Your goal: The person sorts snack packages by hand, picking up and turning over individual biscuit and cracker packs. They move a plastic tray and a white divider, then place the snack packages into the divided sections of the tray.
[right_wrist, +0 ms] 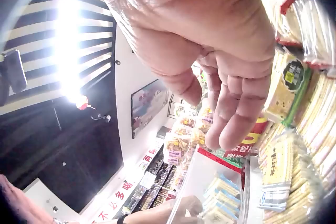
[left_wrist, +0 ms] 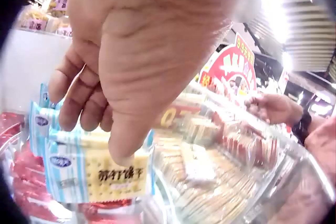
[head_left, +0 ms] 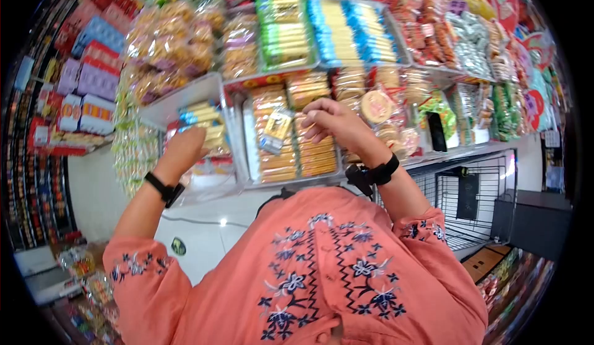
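My left hand (head_left: 185, 150) reaches down into a clear bin (head_left: 185, 101) at the left and grips blue-and-white soda cracker packets (left_wrist: 100, 174). In the left wrist view the thumb lies on the front packet's face, with the fingers at the packets behind it. My right hand (head_left: 340, 125) hovers over the neighbouring bin, fingers loosely bent, holding nothing. Below it lie rows of wrapped thin biscuit sticks (head_left: 317, 153). A single soda cracker packet (head_left: 276, 130) rests on top of those rows, left of the right hand; it also shows in the right wrist view.
Red-wrapped packets (left_wrist: 37, 179) lie under the crackers in the left bin. Behind stand trays of green packs (head_left: 284, 33) and blue packs (head_left: 352, 33). A black phone-like slab (head_left: 435, 132) is at the right, above a wire shopping cart (head_left: 470, 196).
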`<state>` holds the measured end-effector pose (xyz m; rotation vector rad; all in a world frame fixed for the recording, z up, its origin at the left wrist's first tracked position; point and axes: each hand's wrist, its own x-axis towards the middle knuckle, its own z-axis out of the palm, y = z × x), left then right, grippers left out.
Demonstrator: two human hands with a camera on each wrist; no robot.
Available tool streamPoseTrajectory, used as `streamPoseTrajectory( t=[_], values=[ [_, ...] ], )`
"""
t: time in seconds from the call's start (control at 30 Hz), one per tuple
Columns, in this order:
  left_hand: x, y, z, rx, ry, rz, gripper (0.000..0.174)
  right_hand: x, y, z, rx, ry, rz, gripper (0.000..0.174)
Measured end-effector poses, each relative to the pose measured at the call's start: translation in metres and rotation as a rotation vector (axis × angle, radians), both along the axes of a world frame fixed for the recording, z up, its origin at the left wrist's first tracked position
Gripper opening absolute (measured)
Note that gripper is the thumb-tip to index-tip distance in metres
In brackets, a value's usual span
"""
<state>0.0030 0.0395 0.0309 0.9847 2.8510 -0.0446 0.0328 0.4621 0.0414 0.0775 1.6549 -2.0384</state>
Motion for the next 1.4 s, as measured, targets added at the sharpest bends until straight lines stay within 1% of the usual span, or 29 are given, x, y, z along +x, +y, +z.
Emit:
streamPoseTrajectory(
  t=[0.07, 0.1, 0.17, 0.27, 0.3, 0.33, 0.37, 0.4, 0.5, 0.57, 0.63, 0.67, 0.7, 0.73, 0.77, 0.83, 0.9, 0.97, 1.0, 1.03, 1.1, 1.13, 1.23, 1.27, 1.37, 1.4],
  values=[
    [0.001, 0.008, 0.026, 0.024, -0.065, 0.106, 0.032, 0.001, 0.016, 0.024, 0.017, 0.001, 0.025, 0.031],
    [0.003, 0.020, 0.050, 0.031, -0.108, 0.198, 0.032, -0.001, 0.027, 0.035, 0.035, 0.026, 0.047, 0.031],
    [0.004, 0.026, 0.080, 0.057, -0.088, 0.302, 0.030, -0.001, 0.054, 0.063, 0.065, 0.066, 0.099, 0.033],
    [0.023, 0.053, 0.140, 0.285, -0.040, 0.357, 0.031, -0.002, 0.094, 0.130, 0.274, 0.194, 0.150, 0.039],
    [0.031, 0.064, 0.154, 0.329, -0.027, 0.366, 0.031, -0.004, 0.111, 0.144, 0.277, 0.228, 0.136, 0.039],
    [0.038, 0.074, 0.167, 0.373, -0.014, 0.375, 0.031, -0.001, 0.119, 0.173, 0.423, 0.299, 0.116, 0.038],
    [0.046, 0.085, 0.178, 0.417, -0.001, 0.386, 0.031, -0.007, 0.138, 0.185, 0.459, 0.368, 0.128, 0.038],
    [0.054, 0.095, 0.186, 0.435, -0.004, 0.379, 0.032, -0.014, 0.154, 0.195, 0.506, 0.431, 0.107, 0.038],
    [0.077, 0.124, 0.195, 0.506, -0.015, 0.366, 0.033, -0.031, 0.192, 0.236, 0.645, 0.727, 0.018, 0.041],
    [0.089, 0.146, 0.190, 0.593, -0.086, 0.321, 0.036, -0.054, 0.210, 0.248, 0.658, 0.820, -0.084, 0.047],
    [0.094, 0.176, 0.177, 0.759, -0.211, 0.346, 0.036, -0.066, 0.199, 0.252, 0.713, 0.813, -0.137, 0.039],
    [0.094, 0.191, 0.168, 0.815, -0.252, 0.370, 0.036, -0.072, 0.196, 0.251, 0.739, 0.805, -0.164, 0.036],
    [0.091, 0.205, 0.156, 0.872, -0.295, 0.393, 0.035, -0.115, 0.228, 0.209, 0.840, 1.017, -0.045, 0.043],
    [0.087, 0.216, 0.141, 0.908, -0.350, 0.403, 0.034, -0.120, 0.222, 0.191, 0.830, 0.973, 0.007, 0.044],
    [0.083, 0.227, 0.122, 1.036, -0.398, 0.396, 0.034, -0.125, 0.212, 0.177, 0.821, 0.929, 0.058, 0.044],
    [0.077, 0.250, 0.108, 1.067, -0.425, 0.444, 0.033, -0.133, 0.199, 0.135, 0.805, 0.817, 0.082, 0.043],
    [0.078, 0.258, 0.095, 1.082, -0.447, 0.476, 0.033, -0.146, 0.196, 0.096, 1.004, 0.888, 0.199, 0.044],
    [0.080, 0.261, 0.086, 1.077, -0.451, 0.517, 0.033, -0.149, 0.193, 0.065, 0.983, 0.779, 0.254, 0.044],
    [0.084, 0.259, 0.083, 1.064, -0.449, 0.542, 0.032, -0.156, 0.195, 0.045, 0.971, 0.765, 0.266, 0.043],
    [0.088, 0.256, 0.079, 1.049, -0.447, 0.566, 0.032, -0.159, 0.194, 0.034, 0.986, 0.771, 0.289, 0.043],
    [0.096, 0.248, 0.068, 1.090, -0.490, 0.676, 0.030, -0.165, 0.193, 0.017, 1.022, 0.782, 0.326, 0.042],
    [0.099, 0.245, 0.063, 1.111, -0.510, 0.726, 0.029, -0.170, 0.193, 0.007, 1.028, 0.840, 0.336, 0.042],
    [0.108, 0.243, 0.051, 1.137, -0.550, 0.822, 0.029, -0.177, 0.190, -0.010, 1.108, 0.805, 0.358, 0.043],
    [0.110, 0.243, 0.046, 1.145, -0.554, 0.825, 0.028, -0.183, 0.191, -0.019, 1.073, 0.834, 0.372, 0.043],
    [0.110, 0.251, 0.044, 1.176, -0.575, 0.850, 0.028, -0.190, 0.191, -0.031, 1.078, 0.861, 0.364, 0.042],
    [0.109, 0.255, 0.042, 1.175, -0.572, 0.858, 0.027, -0.190, 0.191, -0.031, 1.007, 0.841, 0.326, 0.032]
  ],
)
